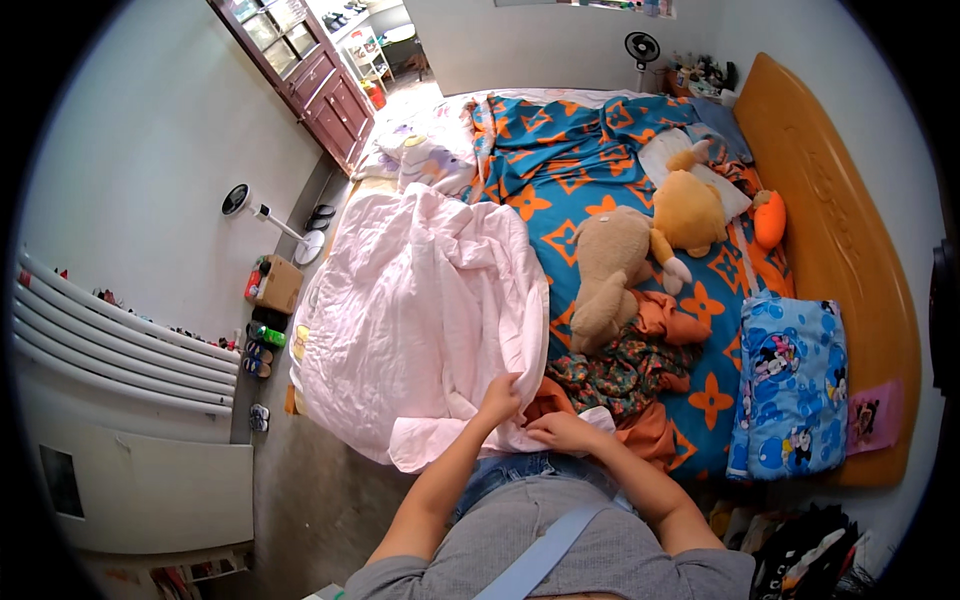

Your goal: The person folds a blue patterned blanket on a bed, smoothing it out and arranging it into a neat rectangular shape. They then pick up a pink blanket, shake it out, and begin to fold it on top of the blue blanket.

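Observation:
A pale pink quilt [400, 310] lies rumpled over the near left part of the bed, its near edge hanging over the bedside. My left hand [502, 400] is closed on the quilt's edge. Close by on the right, my right hand [562, 432] has its fingers bent down at a near fold of the same quilt; its fingertips are partly hidden, so its grip cannot be made out. Just beyond my right hand lie a dark floral cloth [625, 375] and a rust-orange cloth [648, 435], bunched together.
A teal and orange patterned sheet [560, 205] covers the bed. On it are a tan plush toy [608, 270], a yellow plush toy [690, 212] and a folded blue cartoon-print bedding piece [790, 385]. A wooden headboard [840, 260] stands right; a white fan [270, 215] stands left.

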Available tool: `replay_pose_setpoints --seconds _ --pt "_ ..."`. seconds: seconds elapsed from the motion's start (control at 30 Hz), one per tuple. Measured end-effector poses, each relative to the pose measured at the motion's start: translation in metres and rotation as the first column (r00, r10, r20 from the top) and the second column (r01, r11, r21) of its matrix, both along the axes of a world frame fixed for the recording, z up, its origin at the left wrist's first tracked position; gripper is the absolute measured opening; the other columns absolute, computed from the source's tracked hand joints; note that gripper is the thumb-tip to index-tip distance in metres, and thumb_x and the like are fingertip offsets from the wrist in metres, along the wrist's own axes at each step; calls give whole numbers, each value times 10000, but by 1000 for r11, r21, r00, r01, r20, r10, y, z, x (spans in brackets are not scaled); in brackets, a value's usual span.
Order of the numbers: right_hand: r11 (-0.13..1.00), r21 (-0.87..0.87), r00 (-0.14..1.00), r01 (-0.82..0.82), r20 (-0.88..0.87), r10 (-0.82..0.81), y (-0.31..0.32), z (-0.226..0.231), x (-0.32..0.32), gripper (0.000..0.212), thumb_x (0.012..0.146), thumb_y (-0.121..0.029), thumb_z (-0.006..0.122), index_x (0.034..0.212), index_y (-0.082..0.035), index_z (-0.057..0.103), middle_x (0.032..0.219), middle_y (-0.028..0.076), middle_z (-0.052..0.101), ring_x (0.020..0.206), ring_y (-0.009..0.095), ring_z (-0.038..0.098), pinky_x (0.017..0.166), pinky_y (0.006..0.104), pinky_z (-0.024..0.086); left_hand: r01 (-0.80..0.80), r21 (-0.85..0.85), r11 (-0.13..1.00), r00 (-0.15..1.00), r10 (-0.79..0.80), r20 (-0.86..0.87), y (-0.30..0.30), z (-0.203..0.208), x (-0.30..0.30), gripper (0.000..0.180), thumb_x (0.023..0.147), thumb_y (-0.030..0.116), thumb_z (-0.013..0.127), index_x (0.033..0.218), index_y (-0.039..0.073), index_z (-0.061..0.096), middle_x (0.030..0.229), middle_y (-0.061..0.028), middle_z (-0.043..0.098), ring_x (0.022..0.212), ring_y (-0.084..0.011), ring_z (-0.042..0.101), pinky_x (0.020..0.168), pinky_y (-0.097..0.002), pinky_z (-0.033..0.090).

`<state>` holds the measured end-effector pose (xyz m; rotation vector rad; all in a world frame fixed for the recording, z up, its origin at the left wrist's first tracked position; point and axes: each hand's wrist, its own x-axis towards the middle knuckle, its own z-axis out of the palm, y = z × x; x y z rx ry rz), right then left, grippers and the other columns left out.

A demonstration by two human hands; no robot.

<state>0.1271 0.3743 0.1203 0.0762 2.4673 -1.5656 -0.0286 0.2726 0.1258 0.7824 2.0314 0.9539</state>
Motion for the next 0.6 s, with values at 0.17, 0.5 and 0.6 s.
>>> replay_pose_setpoints --seconds 0.17,0.5,0.6 --pt "981 141 991 134 -30 -131 40 0 -21 251 834 -207 583 982 -15 651 900 183 649 856 328 612 776 390 476 -47 87 995 960 21 278 -33 3 2 508 708 -78 413 1189 -14 562 834 -179 644 571 -215 652 465 -311 549" --pt "825 562 997 63 -72 -27 70 -6 -97 501 784 -83 564 1272 -175 500 1351 105 441 1216 319 436 934 443 426 -11 -5 1000 921 12 389 -57 11 -16 463 644 -23 502 1091 -45 619 916 -82 654 817 -130 607 718 -256 501" --pt "824 558 993 97 -109 -43 88 -51 -116 458 781 -50 552 1219 -186 562 1343 102 449 1229 317 417 940 457 417 -41 53 998 834 5 552 -69 -2 -28 430 647 -21 530 1068 -49 617 932 -60 650 830 -120 609 728 -252 504"
